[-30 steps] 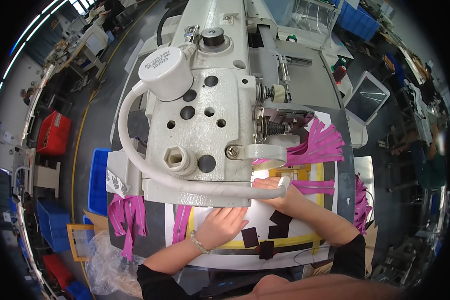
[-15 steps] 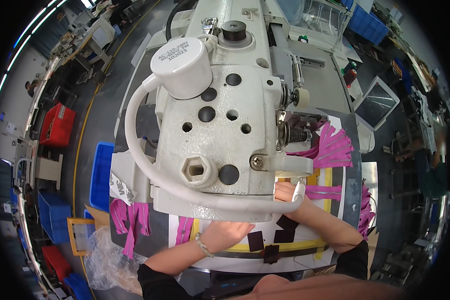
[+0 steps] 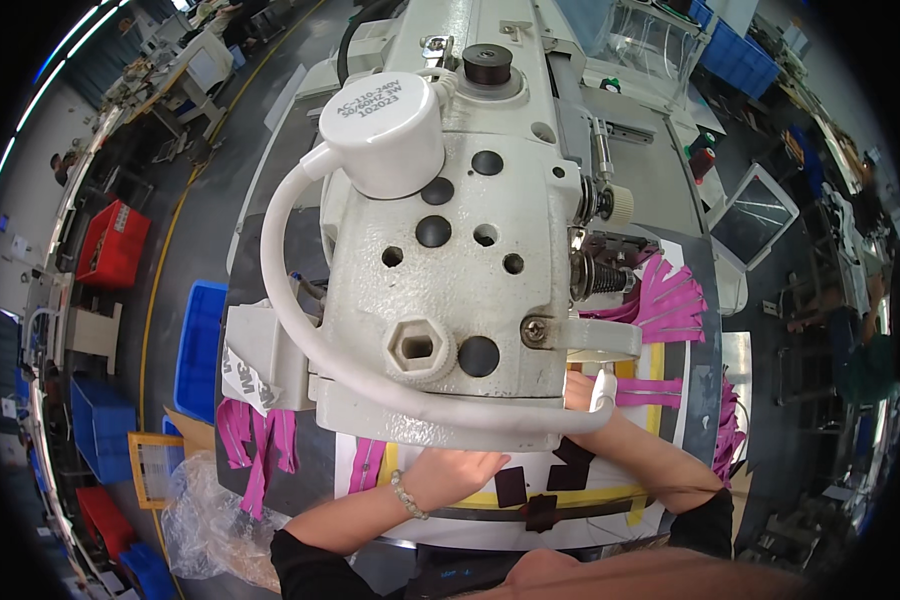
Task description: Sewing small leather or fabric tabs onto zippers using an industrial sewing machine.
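Head view: the sewing machine (image 3: 450, 290) partly hid left hand (image 3: 460, 473) and right hand (image 3: 579, 394). Their fingers' (image 3: 488, 461) grasp (if any) couldn't be told.

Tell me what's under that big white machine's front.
A white sheet edged in yellow tape and a pink zipper strip disappear beneath the machine head. The left hand is at its front edge; the right hand is partly hidden. The head covers whatever lies further in.

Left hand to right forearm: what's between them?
Dark squares, some overlapping, lying over the white sheet and yellow tape. The head view shows them between the left hand and right forearm.
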Demonstrator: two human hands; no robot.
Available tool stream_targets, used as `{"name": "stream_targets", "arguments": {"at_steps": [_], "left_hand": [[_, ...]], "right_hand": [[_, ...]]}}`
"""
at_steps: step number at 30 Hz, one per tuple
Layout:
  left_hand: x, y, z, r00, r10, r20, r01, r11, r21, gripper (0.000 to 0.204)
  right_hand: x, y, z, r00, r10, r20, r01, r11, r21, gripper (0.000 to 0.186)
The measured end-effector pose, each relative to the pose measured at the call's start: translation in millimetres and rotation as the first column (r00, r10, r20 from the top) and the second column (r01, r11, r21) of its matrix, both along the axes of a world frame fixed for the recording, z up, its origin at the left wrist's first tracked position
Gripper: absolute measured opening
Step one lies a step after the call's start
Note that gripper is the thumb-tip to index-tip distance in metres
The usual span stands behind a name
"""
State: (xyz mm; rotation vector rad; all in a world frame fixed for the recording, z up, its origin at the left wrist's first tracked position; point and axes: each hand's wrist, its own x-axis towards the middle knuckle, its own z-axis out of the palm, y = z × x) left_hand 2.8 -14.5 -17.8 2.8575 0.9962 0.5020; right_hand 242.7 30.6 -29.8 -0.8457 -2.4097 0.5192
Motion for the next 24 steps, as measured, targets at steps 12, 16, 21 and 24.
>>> {"name": "stream_targets", "arguments": {"at_steps": [12, 16, 21, 24], "left_hand": [[-1.3, -1.8, -5.6, 1.000, -0.023, 0.002, 0.022, 0.995, 0.099, 0.031], [-3.2, -1.2, -8.1, 0.997, -0.058, -0.046, 0.063, 0.993, 0.098, 0.031], [-2.8, -0.5, -5.2, 0.997, -0.060, -0.049, 0.064, 0.995, 0.072, 0.035], [-3.6, -5.1, -15.0, 0.998, -0.060, 0.011, 0.060, 0.995, -0.077, 0.036]], "right_hand": [[-1.9, 2.3, -3.0, 1.000, 0.007, 0.026, -0.009, 0.997, 0.072, 0.031], [-3.2, 0.1, -10.4, 0.999, -0.017, -0.051, 0.012, 0.996, -0.087, 0.031], [-2.7, -2.6, -10.2, 0.987, -0.064, -0.146, 0.029, 0.973, -0.230, 0.031], [-1.5, -1.6, -19.4, 0.991, -0.049, -0.125, 0.020, 0.975, -0.223, 0.032]]}}
